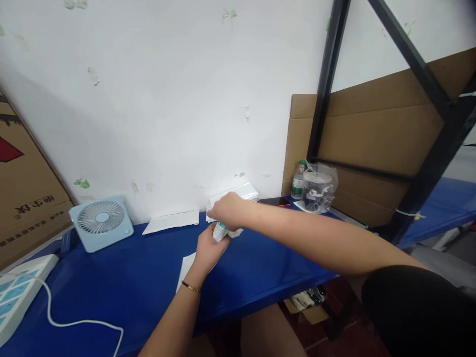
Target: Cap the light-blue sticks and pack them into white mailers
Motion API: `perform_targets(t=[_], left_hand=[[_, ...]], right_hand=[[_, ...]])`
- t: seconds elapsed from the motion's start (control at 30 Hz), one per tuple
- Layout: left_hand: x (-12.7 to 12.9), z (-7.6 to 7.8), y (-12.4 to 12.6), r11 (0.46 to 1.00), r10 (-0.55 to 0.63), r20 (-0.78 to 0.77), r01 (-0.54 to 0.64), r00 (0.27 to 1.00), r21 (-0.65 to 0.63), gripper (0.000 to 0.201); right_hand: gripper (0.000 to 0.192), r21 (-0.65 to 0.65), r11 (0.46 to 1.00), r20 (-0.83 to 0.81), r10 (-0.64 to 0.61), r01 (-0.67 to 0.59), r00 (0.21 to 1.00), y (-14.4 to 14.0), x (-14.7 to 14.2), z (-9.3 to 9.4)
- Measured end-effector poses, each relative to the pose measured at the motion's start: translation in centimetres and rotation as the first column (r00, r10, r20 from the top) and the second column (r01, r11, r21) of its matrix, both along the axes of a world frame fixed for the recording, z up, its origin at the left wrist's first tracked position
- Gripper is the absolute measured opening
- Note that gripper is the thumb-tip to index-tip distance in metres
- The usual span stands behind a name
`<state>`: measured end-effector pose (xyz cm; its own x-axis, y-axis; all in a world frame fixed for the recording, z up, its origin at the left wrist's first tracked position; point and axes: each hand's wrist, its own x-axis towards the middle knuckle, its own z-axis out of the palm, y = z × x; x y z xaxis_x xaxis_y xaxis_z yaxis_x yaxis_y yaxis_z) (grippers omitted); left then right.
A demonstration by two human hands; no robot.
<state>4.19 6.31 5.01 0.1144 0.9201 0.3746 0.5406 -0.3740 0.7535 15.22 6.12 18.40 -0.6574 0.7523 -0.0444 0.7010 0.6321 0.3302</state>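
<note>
My left hand (209, 249) is closed around the lower end of a small white tube-like thing with a teal marking (220, 231). Bent over its upper end is my right hand (231, 210), fingers curled in and partly hidden. Something thin and whitish shows beneath the right palm; I cannot make out what it is. A white sheet (185, 270) lies under my left wrist. Just behind the right hand sits a stack of white folded sheets (243, 191), partly covered by it.
A light blue fan (102, 220) and a flat white packet (173, 221) rest along the wall. A power strip (22, 292) with a white cable is at left. A phone (275, 202), a green-capped bottle (298, 181) and a bagged container (318, 191) stand right, beside a black metal frame (327, 74).
</note>
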Motion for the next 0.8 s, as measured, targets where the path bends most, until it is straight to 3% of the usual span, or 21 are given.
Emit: perform_targets(t=[0.07, 0.17, 0.33, 0.5, 0.57, 0.67, 0.73, 0.8], left_hand=[[0.0, 0.8, 0.3, 0.999, -0.048, 0.216, 0.052, 0.975, -0.012, 0.026], [-0.2, 2.0, 0.6, 0.991, -0.113, 0.473, 0.134, 0.874, -0.01, 0.041], [-1.3, 2.9, 0.6, 0.935, -0.263, 0.597, 0.352, 0.758, -0.035, 0.05], [-2.8, 2.7, 1.0, 0.829, -0.335, 0.71, 0.551, 0.619, -0.089, 0.05], [-3.2, 2.8, 1.3, 0.781, -0.387, 0.725, 0.621, 0.571, -0.072, 0.05], [-3.8, 3.4, 1.9, 0.722, -0.449, 0.739, 0.692, 0.502, -0.031, 0.059], [-4.3, 4.1, 2.3, 0.735, -0.458, 0.749, 0.678, 0.479, 0.016, 0.065], [-4.6, 4.7, 2.8, 0.789, -0.45, 0.741, 0.611, 0.498, 0.068, 0.064]], right_hand=[[0.059, -0.108, 0.991, -0.1, 0.068, -0.079, 0.993, 0.2, 0.9, 2.7], [0.051, -0.214, 0.922, -0.42, 0.212, -0.324, 0.882, 0.3, 2.2, 5.1], [0.039, -0.323, 0.842, -0.641, 0.142, -0.433, 0.754, 0.2, 3.8, 4.9], [0.045, -0.321, 0.752, -0.629, 0.285, -0.576, 0.723, 0.8, 5.8, 4.4], [0.039, -0.286, 0.764, -0.621, 0.312, -0.578, 0.719, 1.2, 5.9, 4.2], [0.016, -0.182, 0.825, -0.672, 0.292, -0.535, 0.68, 1.9, 5.5, 3.8], [0.012, -0.066, 0.864, -0.731, 0.298, -0.499, 0.613, 2.4, 5.0, 3.6], [0.014, 0.012, 0.887, -0.746, 0.316, -0.462, 0.586, 2.9, 4.6, 3.5]])
